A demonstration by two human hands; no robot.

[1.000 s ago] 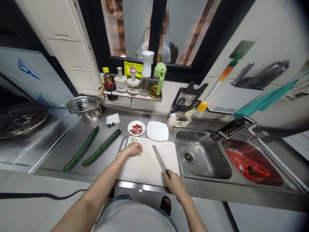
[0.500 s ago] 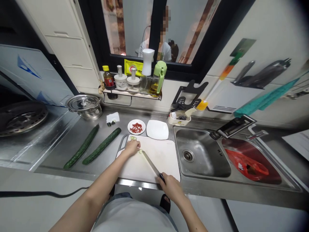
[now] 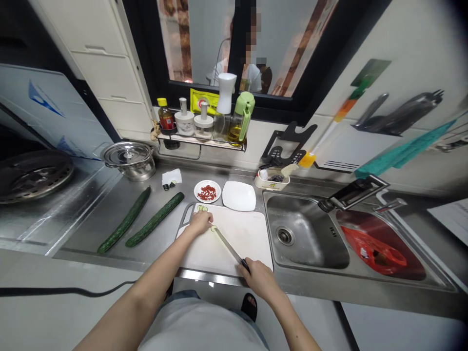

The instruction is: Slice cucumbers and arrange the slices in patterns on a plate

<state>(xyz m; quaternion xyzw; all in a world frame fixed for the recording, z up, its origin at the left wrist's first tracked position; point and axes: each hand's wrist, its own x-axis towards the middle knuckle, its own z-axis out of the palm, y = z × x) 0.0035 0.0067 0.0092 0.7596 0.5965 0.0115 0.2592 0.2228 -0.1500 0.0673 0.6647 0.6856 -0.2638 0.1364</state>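
Note:
My right hand [image 3: 260, 279] grips the black handle of a kitchen knife [image 3: 230, 248], whose blade points up and left across the white cutting board [image 3: 241, 234]. At the blade's tip lies a thin, pale cucumber slice [image 3: 213, 228]. My left hand [image 3: 202, 223] rests on the board with curled fingers closed at that slice's left edge; the fingertips are partly hidden. Several cucumber slices [image 3: 202, 208] lie at the board's upper left corner. Two whole cucumbers [image 3: 155, 219] rest on the steel counter to the left.
Behind the board stand a plate of small red pieces [image 3: 207, 191] and a white square plate [image 3: 239, 196]. A sink [image 3: 307, 239] with a red plastic bag [image 3: 376, 251] lies right. A lidded steel pot [image 3: 127, 160] and white paper with cucumber ends [image 3: 171, 177] are left.
The view has shifted very slightly. Both hands, the knife and the slice stay in nearly the same place, with the blade angled a little differently.

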